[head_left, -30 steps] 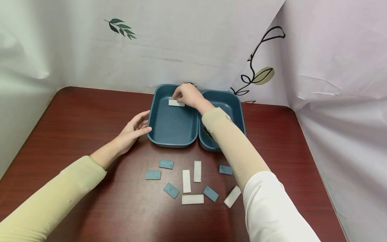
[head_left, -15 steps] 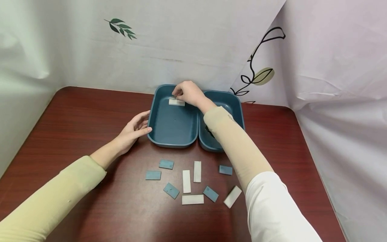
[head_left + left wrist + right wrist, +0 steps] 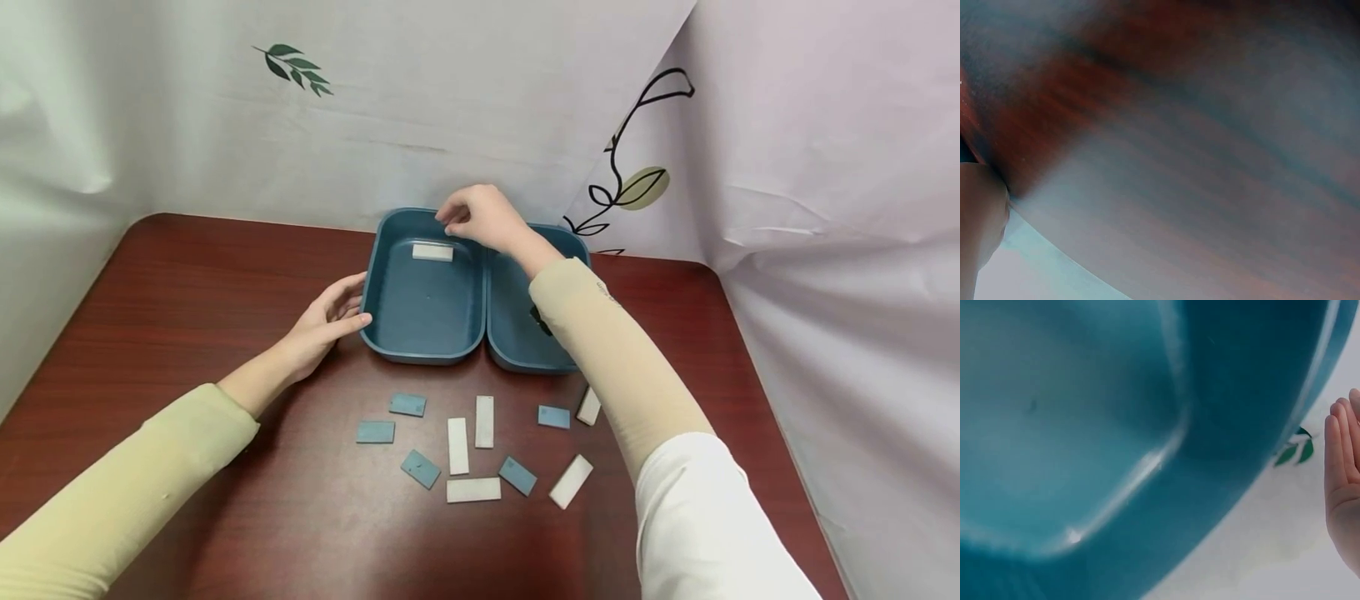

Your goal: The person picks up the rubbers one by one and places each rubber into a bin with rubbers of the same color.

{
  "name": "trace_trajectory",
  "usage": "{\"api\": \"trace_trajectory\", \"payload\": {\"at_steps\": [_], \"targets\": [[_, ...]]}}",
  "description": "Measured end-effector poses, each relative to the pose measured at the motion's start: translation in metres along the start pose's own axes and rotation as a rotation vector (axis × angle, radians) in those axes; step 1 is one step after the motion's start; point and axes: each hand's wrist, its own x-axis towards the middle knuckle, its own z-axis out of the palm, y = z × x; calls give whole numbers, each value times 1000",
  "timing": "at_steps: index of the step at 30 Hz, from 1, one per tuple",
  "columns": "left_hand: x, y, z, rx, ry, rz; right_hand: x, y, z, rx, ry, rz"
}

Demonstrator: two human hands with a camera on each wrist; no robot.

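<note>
In the head view, a white rectangular block (image 3: 432,252) lies near the back wall of the left blue tray (image 3: 423,358). My right hand (image 3: 483,218) is raised over that tray's back right corner, apart from the block. Its fingers are loosely bent and hold nothing. My left hand (image 3: 322,325) rests against the tray's left side, thumb at the front left corner and fingers relaxed along the wall. The right wrist view has the fingers (image 3: 1334,447) beside the blue tray wall. Only a blurred bit of the left hand (image 3: 982,219) shows in the left wrist view.
A second blue tray (image 3: 525,365) adjoins on the right, partly behind my right arm. Several white blocks (image 3: 473,490) and blue-grey blocks (image 3: 421,469) lie scattered on the reddish-brown table (image 3: 300,517). Another white block (image 3: 589,407) is partly covered by the sleeve. Curtains hang around the table.
My right hand has let go of the white block, which stays in the left tray, and has lifted up and to the right. The left hand keeps its place at the tray.
</note>
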Motion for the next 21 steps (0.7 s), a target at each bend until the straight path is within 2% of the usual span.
{"api": "trace_trajectory", "payload": {"at_steps": [12, 21], "targets": [[4, -1, -2, -15, 2, 26, -38, -3, -27, -26, 13, -49], [8, -4, -2, -18, -5, 25, -84, -1, -37, -21, 91, -139]]}}
